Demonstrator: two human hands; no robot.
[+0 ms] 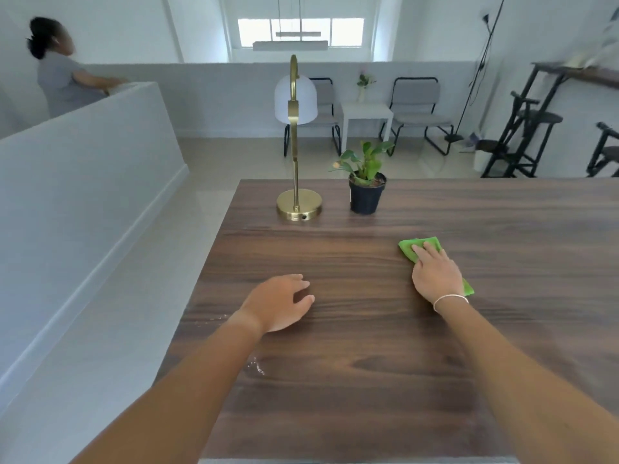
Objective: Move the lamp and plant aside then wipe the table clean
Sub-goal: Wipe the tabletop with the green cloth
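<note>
We have the right hand (435, 276) flat on the green cloth (420, 246) at the right of centre of the frame, fingers together and extended, pressing the cloth onto the table (335, 380). The left hand (278, 301) rests on the wood at centre, fingers loosely curled and slightly apart, holding nothing.

The lamp (296, 202) and the plant (366, 192) stand side by side in the upper centre of the frame, near the far edge of the table, apart from each other and well apart from both hands.

Risks, as we judge them:
- A wide stroke toward the top of the frame could strike the lamp. It is tall on a small round base and would tip easily.
- The plant pot is light; a knock could spill soil onto the table.
- Small wet marks show at lower left, near the table edge; we could miss them.

Orientation: the lamp's long axis is vertical, its stem rising from the base and its white shade facing away from us. The cloth's long axis runs diagonally, from upper left to lower right under the hand.
</note>
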